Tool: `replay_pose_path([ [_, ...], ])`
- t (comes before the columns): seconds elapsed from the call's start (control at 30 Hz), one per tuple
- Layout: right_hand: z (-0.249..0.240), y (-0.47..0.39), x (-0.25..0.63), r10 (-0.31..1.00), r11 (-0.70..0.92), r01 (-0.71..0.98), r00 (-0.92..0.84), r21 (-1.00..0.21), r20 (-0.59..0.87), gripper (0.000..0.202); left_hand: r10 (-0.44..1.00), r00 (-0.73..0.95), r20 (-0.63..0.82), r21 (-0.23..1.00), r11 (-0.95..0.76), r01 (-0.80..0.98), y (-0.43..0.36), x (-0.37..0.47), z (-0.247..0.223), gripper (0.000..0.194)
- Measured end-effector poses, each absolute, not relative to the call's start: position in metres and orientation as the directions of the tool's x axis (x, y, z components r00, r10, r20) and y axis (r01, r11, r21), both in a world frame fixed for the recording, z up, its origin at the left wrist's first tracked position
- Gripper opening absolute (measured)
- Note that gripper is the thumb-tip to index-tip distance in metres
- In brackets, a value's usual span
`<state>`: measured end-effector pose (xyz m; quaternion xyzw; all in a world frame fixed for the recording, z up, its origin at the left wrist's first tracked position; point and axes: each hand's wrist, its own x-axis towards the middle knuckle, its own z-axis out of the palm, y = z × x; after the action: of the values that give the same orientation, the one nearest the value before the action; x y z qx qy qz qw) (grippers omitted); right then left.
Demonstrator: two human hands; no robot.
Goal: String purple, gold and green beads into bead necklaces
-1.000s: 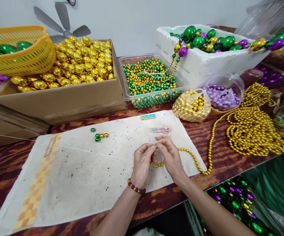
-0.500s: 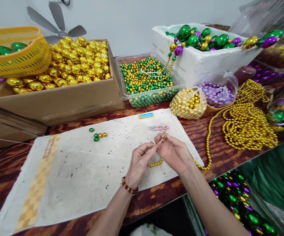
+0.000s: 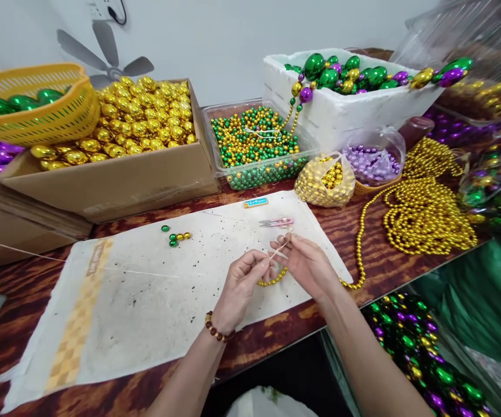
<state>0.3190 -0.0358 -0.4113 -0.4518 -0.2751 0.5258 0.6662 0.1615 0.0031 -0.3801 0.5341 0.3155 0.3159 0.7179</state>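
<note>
A short pale string [image 3: 280, 249] runs between my two hands over the white cloth [image 3: 146, 324]. My left hand [image 3: 245, 280], a beaded bracelet on its wrist, pinches the string's lower end. My right hand [image 3: 310, 263] has thumb and forefinger closed on its upper end. Behind the hands, a strand of gold beads [image 3: 273, 282] curves on the cloth, partly hidden by them. Just beyond the fingers lie thread snips [image 3: 276, 222] with pink handles. Several loose green and gold beads [image 3: 179, 236] sit farther left, and a small blue-and-orange packet [image 3: 255, 202] rests near the back edge.
At the back stand a cardboard box [image 3: 146, 174] of gold beads, a clear tub [image 3: 267, 168] of green and gold beads, and a white foam box [image 3: 346, 116]. Gold bead strands [image 3: 428, 220] pile up on the right. A bag of gold beads [image 3: 326, 179] sits behind the snips.
The view has shifted slightly. Both hands remain close together on the string; the string looked doubled in a narrow loop before and now appears as a single straight line.
</note>
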Motion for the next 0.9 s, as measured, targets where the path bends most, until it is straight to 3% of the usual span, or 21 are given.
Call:
replay_pose_path([
  [0.1, -0.412, -0.036, 0.315, 0.954, 0.067, -0.32, 0.298, -0.945, -0.034, 0.018, 0.842, 0.535, -0.074, 0.963, 0.199, -0.18, 0.006, 0.151, -0.371, 0.014],
  [0.23, -0.397, -0.039, 0.284, 0.983, 0.121, -0.189, 0.159, -0.974, 0.091, 0.025, 0.907, 0.421, -0.02, 0.969, 0.122, -0.216, 0.006, 0.14, -0.363, 0.008],
  [0.43, -0.383, -0.042, 0.25, 0.977, 0.179, 0.117, 0.092, -0.977, 0.191, 0.016, 0.934, 0.356, -0.025, 0.937, 0.145, -0.317, 0.013, 0.121, -0.354, 0.008],
  [0.5, -0.382, -0.045, 0.249, 0.969, 0.202, 0.292, 0.081, -0.935, 0.235, 0.017, 0.938, 0.347, 0.016, 0.986, 0.044, -0.163, 0.016, 0.112, -0.352, 0.01],
  [0.57, -0.382, -0.047, 0.248, 0.962, 0.219, 0.424, 0.059, -0.879, 0.267, 0.017, 0.92, 0.382, 0.087, 0.982, -0.145, 0.124, 0.018, 0.102, -0.348, 0.014],
  [0.67, -0.379, -0.048, 0.244, 0.969, 0.177, 0.532, 0.052, -0.828, 0.24, 0.012, 0.842, 0.532, 0.091, 0.816, -0.369, 0.445, 0.019, 0.089, -0.339, 0.021],
  [0.77, -0.375, -0.044, 0.236, 0.973, 0.155, 0.605, 0.042, -0.781, 0.226, 0.019, 0.801, 0.595, 0.057, 0.712, -0.451, 0.538, 0.021, 0.08, -0.327, 0.024],
  [0.9, -0.372, -0.042, 0.23, 0.961, 0.197, 0.723, -0.008, -0.663, 0.276, 0.013, 0.745, 0.667, 0.006, 0.557, -0.557, 0.617, 0.022, 0.076, -0.32, 0.024],
])
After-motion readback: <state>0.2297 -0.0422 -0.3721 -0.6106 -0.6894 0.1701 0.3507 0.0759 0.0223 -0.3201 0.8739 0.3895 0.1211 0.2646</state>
